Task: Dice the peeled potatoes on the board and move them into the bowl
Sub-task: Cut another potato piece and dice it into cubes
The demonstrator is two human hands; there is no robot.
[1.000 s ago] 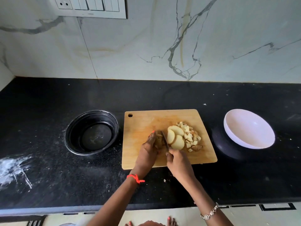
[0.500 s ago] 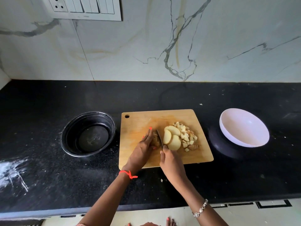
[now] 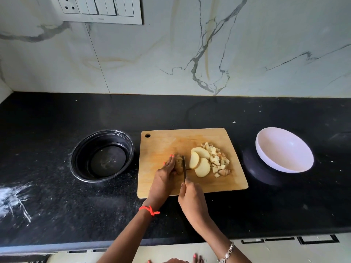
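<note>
A wooden cutting board (image 3: pixel 163 143) lies on the black counter. My left hand (image 3: pixel 164 174) presses a piece of peeled potato (image 3: pixel 178 164) down on the board. My right hand (image 3: pixel 191 200) grips a knife (image 3: pixel 184 168), whose blade stands against the right side of that piece. Three pale potato slices (image 3: pixel 199 161) lean together just right of the blade. Several small diced cubes (image 3: pixel 218 158) are heaped beyond the slices. An empty white bowl (image 3: pixel 284 149) sits tilted to the right of the board.
A black round bowl (image 3: pixel 102 155) with a wet bottom stands left of the board. White powder streaks (image 3: pixel 13 198) mark the counter at the far left. The marble wall with a switch panel (image 3: pixel 100 10) rises behind. The counter's front edge runs below my forearms.
My hands have stayed on the potato and knife, with the blade working at the same piece. The camera has shifted slightly, otherwise the slices and cubes lie as before.
</note>
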